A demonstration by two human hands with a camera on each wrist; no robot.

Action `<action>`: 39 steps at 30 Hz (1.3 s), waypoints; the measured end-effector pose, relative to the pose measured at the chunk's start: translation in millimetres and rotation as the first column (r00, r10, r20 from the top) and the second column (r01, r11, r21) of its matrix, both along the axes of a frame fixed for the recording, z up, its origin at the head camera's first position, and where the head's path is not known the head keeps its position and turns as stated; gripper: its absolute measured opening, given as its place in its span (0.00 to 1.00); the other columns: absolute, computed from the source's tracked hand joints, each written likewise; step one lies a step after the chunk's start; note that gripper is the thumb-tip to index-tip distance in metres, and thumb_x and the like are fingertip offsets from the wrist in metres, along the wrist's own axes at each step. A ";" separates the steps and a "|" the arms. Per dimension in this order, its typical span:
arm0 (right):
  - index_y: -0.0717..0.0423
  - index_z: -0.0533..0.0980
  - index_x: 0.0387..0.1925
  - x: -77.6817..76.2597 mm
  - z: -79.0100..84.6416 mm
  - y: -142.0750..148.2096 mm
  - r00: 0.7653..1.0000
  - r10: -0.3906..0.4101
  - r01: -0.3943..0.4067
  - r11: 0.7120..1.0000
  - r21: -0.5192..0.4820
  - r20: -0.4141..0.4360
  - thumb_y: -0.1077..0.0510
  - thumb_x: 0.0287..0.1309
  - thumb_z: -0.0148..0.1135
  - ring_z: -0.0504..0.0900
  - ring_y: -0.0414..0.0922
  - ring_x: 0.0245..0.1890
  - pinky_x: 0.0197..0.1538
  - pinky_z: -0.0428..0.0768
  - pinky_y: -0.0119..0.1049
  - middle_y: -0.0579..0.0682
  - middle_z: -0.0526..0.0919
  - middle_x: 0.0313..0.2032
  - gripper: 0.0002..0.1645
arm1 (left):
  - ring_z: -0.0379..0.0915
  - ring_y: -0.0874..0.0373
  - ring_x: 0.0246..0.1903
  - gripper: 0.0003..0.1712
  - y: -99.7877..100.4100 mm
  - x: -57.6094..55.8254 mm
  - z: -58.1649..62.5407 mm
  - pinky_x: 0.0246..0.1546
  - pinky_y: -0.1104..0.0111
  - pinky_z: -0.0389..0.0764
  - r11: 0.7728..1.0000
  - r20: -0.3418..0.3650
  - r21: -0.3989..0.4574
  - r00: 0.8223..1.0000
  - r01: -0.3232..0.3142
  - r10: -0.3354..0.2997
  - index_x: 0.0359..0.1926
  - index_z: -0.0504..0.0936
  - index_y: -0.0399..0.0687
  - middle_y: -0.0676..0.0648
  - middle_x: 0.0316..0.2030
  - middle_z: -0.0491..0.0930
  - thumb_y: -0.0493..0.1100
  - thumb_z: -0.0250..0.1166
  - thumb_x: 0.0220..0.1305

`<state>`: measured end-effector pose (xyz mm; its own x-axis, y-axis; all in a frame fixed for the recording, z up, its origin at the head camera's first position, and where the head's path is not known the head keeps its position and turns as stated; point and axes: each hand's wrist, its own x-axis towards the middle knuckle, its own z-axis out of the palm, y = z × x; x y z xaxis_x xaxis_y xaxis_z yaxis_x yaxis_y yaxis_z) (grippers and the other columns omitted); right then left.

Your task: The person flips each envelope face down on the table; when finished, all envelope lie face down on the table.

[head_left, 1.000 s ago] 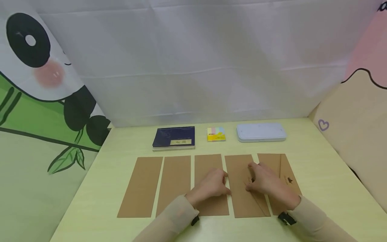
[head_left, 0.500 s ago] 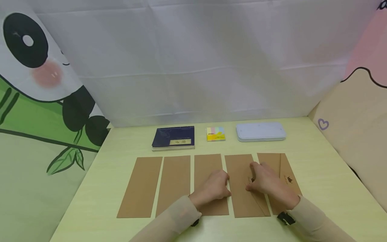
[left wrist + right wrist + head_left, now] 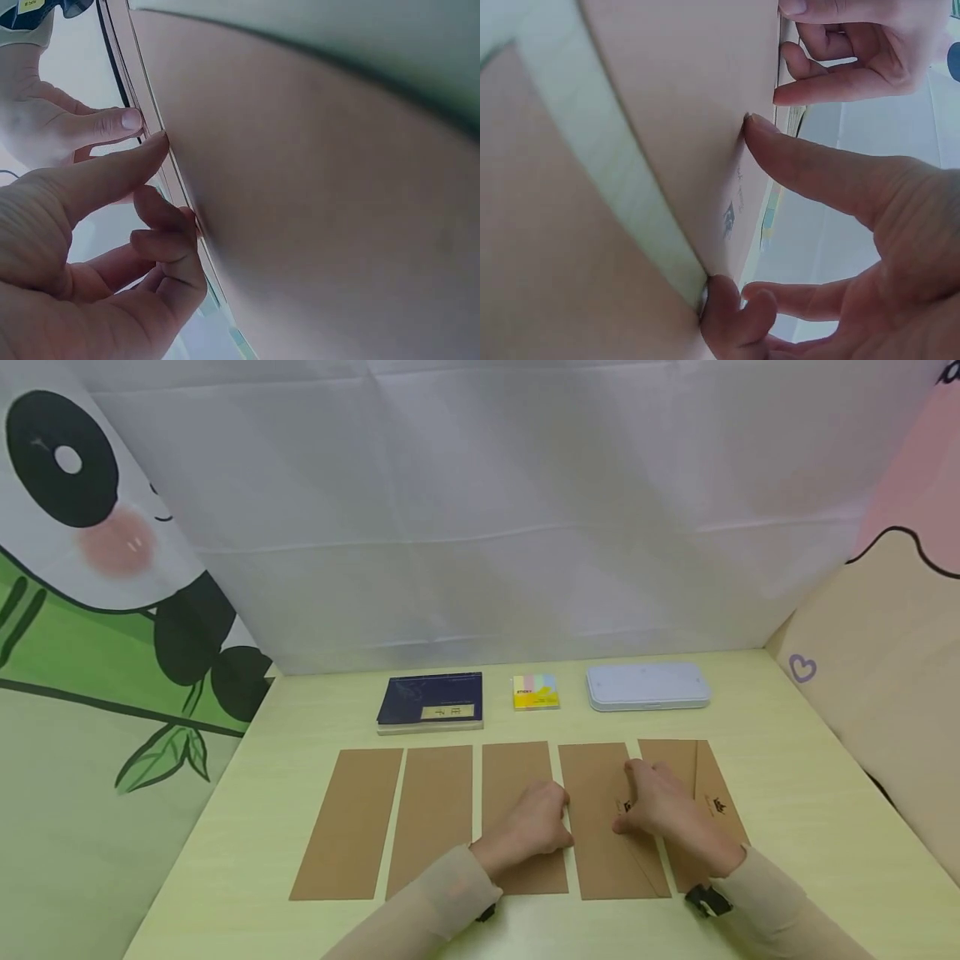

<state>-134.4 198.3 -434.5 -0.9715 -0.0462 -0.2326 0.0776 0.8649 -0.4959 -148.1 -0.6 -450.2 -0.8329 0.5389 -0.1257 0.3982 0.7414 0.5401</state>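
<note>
Five brown envelopes lie side by side on the pale yellow table (image 3: 787, 793). Both hands are at the fourth envelope (image 3: 596, 852) (image 3: 315, 187) (image 3: 682, 112). My left hand (image 3: 557, 812) (image 3: 161, 180) rests on the third envelope (image 3: 513, 768), its thumb and curled fingers nipping the fourth envelope's left edge. My right hand (image 3: 637, 793) (image 3: 735, 210) lies across the fourth envelope, thumb on its face near a small dark print. Its curled fingers hook the right edge beside the fifth envelope (image 3: 716, 793) (image 3: 555, 300).
Behind the row lie a dark blue notebook (image 3: 431, 700), a pad of sticky notes (image 3: 536, 692) and a white flat case (image 3: 647, 685). Two more envelopes (image 3: 348, 822) (image 3: 431, 814) lie at the left. Fabric walls close the back and sides.
The left hand's fingers have curled in tighter against the fourth envelope's left edge. That envelope has shifted very slightly to the right. The right hand has barely moved.
</note>
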 end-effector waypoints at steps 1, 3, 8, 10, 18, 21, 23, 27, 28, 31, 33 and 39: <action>0.72 0.63 0.60 -0.1 -0.1 0.5 1.000 -0.001 0.001 1.000 -0.004 0.001 0.53 0.28 0.84 0.69 0.57 0.39 0.42 0.73 0.53 0.71 0.67 0.48 0.58 | 0.56 0.62 0.15 0.17 0.2 0.0 0.3 0.12 0.72 0.61 1.000 -0.002 -0.002 1.000 0.000 0.000 0.16 0.73 0.46 0.54 0.14 0.61 0.35 0.77 0.38; 0.72 0.63 0.61 0.3 -0.4 1.4 1.000 -0.007 0.007 1.000 -0.019 0.004 0.54 0.28 0.84 0.69 0.57 0.40 0.43 0.73 0.53 0.71 0.67 0.48 0.58 | 0.56 0.62 0.15 0.17 0.7 0.0 0.3 0.13 0.72 0.61 1.000 -0.005 -0.006 1.000 -0.002 0.002 0.16 0.73 0.46 0.54 0.14 0.61 0.35 0.77 0.37; 0.74 0.58 0.62 1.1 0.7 4.9 1.000 -0.005 0.003 0.997 -0.083 -0.021 0.58 0.29 0.83 0.70 0.57 0.42 0.44 0.73 0.52 0.70 0.70 0.47 0.60 | 0.56 0.61 0.16 0.17 1.8 1.0 1.4 0.14 0.73 0.61 1.000 -0.010 -0.019 1.000 -0.004 0.004 0.16 0.74 0.45 0.54 0.15 0.63 0.35 0.77 0.37; 0.74 0.56 0.63 0.5 1.8 6.5 1.000 -0.005 0.003 0.994 -0.109 -0.021 0.59 0.29 0.83 0.73 0.56 0.41 0.43 0.74 0.51 0.66 0.73 0.43 0.61 | 0.57 0.61 0.16 0.17 2.0 1.5 2.5 0.14 0.73 0.62 1.000 -0.001 -0.018 1.000 -0.005 0.005 0.17 0.74 0.44 0.54 0.15 0.64 0.34 0.77 0.38; 0.75 0.59 0.62 -3.1 7.2 12.7 0.999 0.025 -0.023 0.996 -0.091 0.025 0.58 0.36 0.80 0.77 0.54 0.39 0.41 0.76 0.51 0.61 0.78 0.41 0.55 | 0.56 0.61 0.17 0.17 2.4 1.5 3.7 0.15 0.73 0.61 1.000 -0.004 -0.008 1.000 0.004 -0.004 0.17 0.73 0.44 0.54 0.16 0.63 0.32 0.76 0.37; 0.74 0.60 0.62 -2.1 8.5 15.5 0.999 0.038 -0.036 0.996 -0.086 0.024 0.59 0.38 0.79 0.77 0.53 0.39 0.41 0.76 0.50 0.61 0.79 0.42 0.53 | 0.56 0.60 0.18 0.17 3.7 2.5 5.4 0.15 0.72 0.62 1.000 0.001 -0.014 1.000 0.003 -0.003 0.17 0.73 0.43 0.53 0.17 0.64 0.32 0.76 0.37; 0.74 0.61 0.62 -1.9 8.1 18.1 0.999 0.049 -0.047 0.995 -0.090 0.019 0.60 0.38 0.79 0.76 0.52 0.37 0.40 0.75 0.49 0.60 0.79 0.40 0.52 | 0.58 0.60 0.19 0.17 4.9 3.5 6.7 0.17 0.72 0.64 1.000 0.006 -0.028 1.000 -0.002 0.002 0.18 0.74 0.43 0.53 0.18 0.65 0.34 0.77 0.38; 0.75 0.61 0.61 -2.5 7.7 23.3 0.998 0.065 -0.062 0.989 -0.132 0.019 0.63 0.39 0.77 0.73 0.49 0.32 0.35 0.75 0.44 0.55 0.77 0.35 0.49 | 0.62 0.59 0.21 0.18 7.1 4.8 8.5 0.21 0.72 0.67 0.997 0.007 -0.071 1.000 -0.009 0.010 0.22 0.76 0.41 0.52 0.20 0.68 0.38 0.80 0.38; 0.75 0.62 0.61 -2.5 7.4 24.5 0.998 0.065 -0.062 0.988 -0.143 0.019 0.64 0.39 0.76 0.72 0.49 0.32 0.34 0.74 0.43 0.54 0.76 0.34 0.48 | 0.62 0.59 0.21 0.18 7.6 5.1 8.7 0.22 0.72 0.67 0.997 0.009 -0.076 1.000 -0.010 0.011 0.22 0.76 0.41 0.52 0.20 0.68 0.38 0.80 0.38; 0.75 0.62 0.61 -2.1 5.7 28.4 0.998 0.062 -0.058 0.980 -0.189 0.016 0.68 0.40 0.74 0.73 0.48 0.31 0.32 0.75 0.40 0.53 0.76 0.33 0.46 | 0.63 0.59 0.21 0.18 9.0 5.4 9.0 0.21 0.72 0.68 0.996 0.013 -0.083 1.000 -0.012 0.013 0.22 0.75 0.41 0.52 0.20 0.68 0.38 0.80 0.39; 0.75 0.62 0.61 -1.7 4.7 31.2 0.998 0.059 -0.056 0.972 -0.228 0.009 0.70 0.40 0.72 0.73 0.49 0.32 0.32 0.75 0.39 0.54 0.76 0.33 0.45 | 0.63 0.59 0.20 0.18 9.9 5.6 8.8 0.20 0.72 0.68 0.996 0.018 -0.086 1.000 -0.014 0.016 0.21 0.74 0.42 0.51 0.20 0.68 0.37 0.79 0.39; 0.76 0.62 0.60 -0.8 7.2 39.4 0.995 0.099 -0.100 0.947 -0.305 -0.019 0.72 0.44 0.70 0.75 0.49 0.32 0.31 0.75 0.40 0.55 0.76 0.32 0.41 | 0.63 0.59 0.20 0.19 13.1 5.1 8.4 0.20 0.73 0.67 0.994 -0.011 -0.113 1.000 0.006 -0.008 0.20 0.73 0.43 0.52 0.20 0.68 0.38 0.79 0.39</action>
